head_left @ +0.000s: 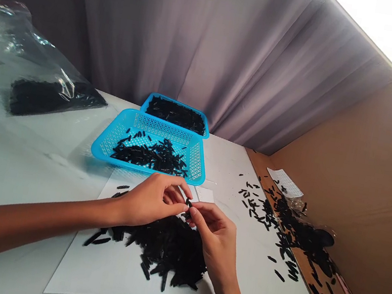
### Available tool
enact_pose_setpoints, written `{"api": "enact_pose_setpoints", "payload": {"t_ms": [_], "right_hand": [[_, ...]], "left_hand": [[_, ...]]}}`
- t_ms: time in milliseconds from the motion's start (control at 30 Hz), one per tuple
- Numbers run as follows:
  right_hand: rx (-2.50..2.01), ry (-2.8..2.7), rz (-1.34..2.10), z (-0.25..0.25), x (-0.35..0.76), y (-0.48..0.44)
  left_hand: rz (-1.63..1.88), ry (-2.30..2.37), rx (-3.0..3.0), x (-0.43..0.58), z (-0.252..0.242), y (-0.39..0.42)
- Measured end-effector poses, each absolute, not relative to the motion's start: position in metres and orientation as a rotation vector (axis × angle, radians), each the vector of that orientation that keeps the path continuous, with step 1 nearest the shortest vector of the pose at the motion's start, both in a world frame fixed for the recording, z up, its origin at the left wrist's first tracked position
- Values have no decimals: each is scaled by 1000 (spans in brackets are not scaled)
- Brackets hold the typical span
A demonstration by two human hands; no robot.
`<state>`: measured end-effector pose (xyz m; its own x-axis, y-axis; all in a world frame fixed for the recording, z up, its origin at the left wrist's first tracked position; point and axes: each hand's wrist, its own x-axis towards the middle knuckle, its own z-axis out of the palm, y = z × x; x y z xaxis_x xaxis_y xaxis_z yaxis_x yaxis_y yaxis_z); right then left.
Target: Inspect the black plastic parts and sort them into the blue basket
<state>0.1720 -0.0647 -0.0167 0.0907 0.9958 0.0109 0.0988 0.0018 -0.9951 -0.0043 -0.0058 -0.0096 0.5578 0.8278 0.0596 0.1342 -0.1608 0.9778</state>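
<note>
Fingertip pinch, left hand (pixel 151 201) and right hand (pixel 218 233) together: one black piece (pixel 188 203), seemingly held thus for fine control, toward the far edge of the white board (pixel 74 269). Black pile (pixel 179 249) lay thereon, presumably for easy reach; blue basket (pixel 199 161) stood at that edge.

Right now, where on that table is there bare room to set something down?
Bare tabletop shows between the plastic bag and the left forearm, and again below that forearm, left of the white sheet. A narrower strip lies between the right hand and the scattered black pieces. The black pile crowds the sheet under the left hand.
</note>
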Motion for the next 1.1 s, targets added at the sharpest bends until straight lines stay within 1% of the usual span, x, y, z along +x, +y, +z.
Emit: {"api": "enact_pose_setpoints", "payload": {"t_ms": [167,600,800,1100], "right_hand": [[-1330,-1248,1080,-17,172,-66],[-1356,-1307,1065,-21,174,-65],[-1350,-1318,1093,-22,174,-66],[-1374,-1341,1049,-22,174,-66]], "left_hand": [[766,865,1700,-4,-7,-6],[728,835,1556,-3,-12,-6],[752,890,1590,-3,-10,-5],[735,895,1621,-4,-9,-6]]}}
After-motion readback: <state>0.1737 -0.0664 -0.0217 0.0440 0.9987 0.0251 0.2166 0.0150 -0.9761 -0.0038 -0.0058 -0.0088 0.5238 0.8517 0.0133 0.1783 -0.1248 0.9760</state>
